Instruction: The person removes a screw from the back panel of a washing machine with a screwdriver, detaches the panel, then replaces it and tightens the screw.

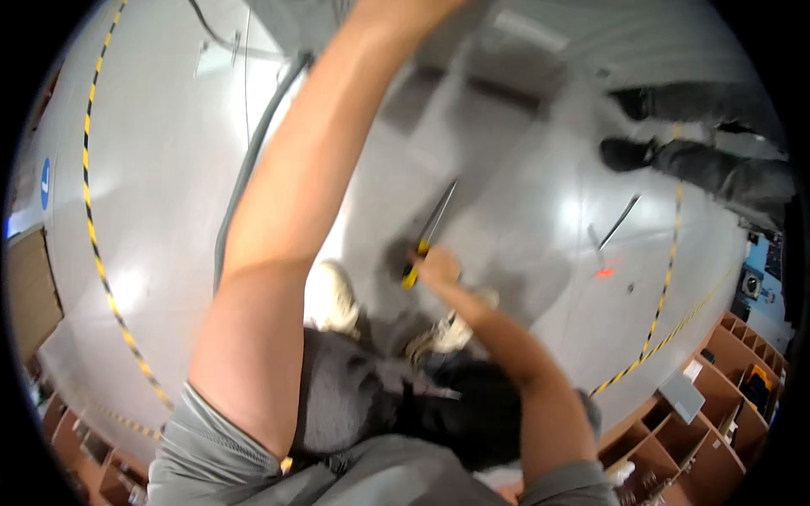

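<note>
The person bends low over the floor point(152, 194), the right hand point(440, 266) just off centre toward four o'clock. Its grip is narrow, fingers seemingly closed round the yellow-and-black handle point(411, 277) of a tool point(430, 234). The blade point(441, 210) points to one o'clock; whether it rests on the floor or just clears it, I can't tell. The left forearm point(321, 160) runs up to twelve and its hand is out of sight, so I can't say how that grip stands.

My worry is split attention: with one arm stretched away and the other low, a turn of the body could swing the blade. A loose hold on the handle would let the tool drop near the shoes point(334, 295), which stand at eight and five. The grey cable point(253, 160) at ten runs beside the left arm, and an elbow swung outward could snag it. Near three a dark rod point(618, 222) lies loose; a careless step from the co-worker's feet point(629, 156) at two could kick or roll it.
</note>
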Demonstrator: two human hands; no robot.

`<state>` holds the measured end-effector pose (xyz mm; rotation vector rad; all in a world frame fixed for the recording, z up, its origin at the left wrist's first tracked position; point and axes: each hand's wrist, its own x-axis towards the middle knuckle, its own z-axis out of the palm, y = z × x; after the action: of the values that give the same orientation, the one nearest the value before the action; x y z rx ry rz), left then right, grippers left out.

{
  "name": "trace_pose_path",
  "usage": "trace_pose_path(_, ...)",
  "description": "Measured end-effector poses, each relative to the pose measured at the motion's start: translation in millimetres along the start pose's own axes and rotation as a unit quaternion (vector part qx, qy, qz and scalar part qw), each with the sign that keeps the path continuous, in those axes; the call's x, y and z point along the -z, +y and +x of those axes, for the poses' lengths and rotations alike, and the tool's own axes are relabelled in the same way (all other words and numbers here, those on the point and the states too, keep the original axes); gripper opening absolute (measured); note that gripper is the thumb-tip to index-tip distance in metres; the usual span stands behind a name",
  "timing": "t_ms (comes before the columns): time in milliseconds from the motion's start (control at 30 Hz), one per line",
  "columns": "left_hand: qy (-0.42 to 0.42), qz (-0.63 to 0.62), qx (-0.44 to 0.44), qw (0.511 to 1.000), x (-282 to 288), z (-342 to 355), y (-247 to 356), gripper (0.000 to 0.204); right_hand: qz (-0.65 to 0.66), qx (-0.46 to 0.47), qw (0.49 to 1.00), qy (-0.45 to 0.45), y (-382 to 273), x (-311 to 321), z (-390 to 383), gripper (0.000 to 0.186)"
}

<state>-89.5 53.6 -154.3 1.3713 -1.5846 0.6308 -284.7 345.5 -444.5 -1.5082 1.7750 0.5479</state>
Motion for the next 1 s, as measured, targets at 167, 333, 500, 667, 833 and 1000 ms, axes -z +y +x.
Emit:
trace_pose_path(167, -0.017, -0.061, 0.060, 0.996, 9.0, -7.8, -8.0, 0.092, 0.073, 0.026, 0.988, -0.134, -10.7, 82.1, -44.2, 0.045)
trace_pose_path(333, -0.027, -0.092, 0.066, 0.993, 0.8, -4.9, 2.0, 0.096, 0.129, 0.210, 0.969, 0.020, 0.0, 221.5, -142.5, 0.042)
trace_pose_path(500, -0.014, -0.070, 0.057, 0.996, 4.3, -4.7, -7.7, 0.100, 0.107, 0.267, 0.897, 0.337, -40.5, 344.6, -245.8, 0.042)
trace_pose_path(667, -0.010, -0.075, 0.054, 0.996, 2.7, -10.0, -8.5, 0.102, 0.050, 0.325, 0.733, 0.595, -66.2, 376.9, -274.2, 0.049)
trace_pose_path(833, -0.006, -0.080, 0.053, 0.995, 0.4, -9.9, -1.9, 0.101, 0.019, 0.338, 0.669, 0.662, -78.6, 390.3, -279.5, 0.036)
trace_pose_path(1000, -0.005, -0.073, 0.054, 0.996, 0.9, -8.8, -2.1, 0.100, -0.033, 0.353, 0.655, 0.667, -88.4, 400.6, -277.4, 0.037)
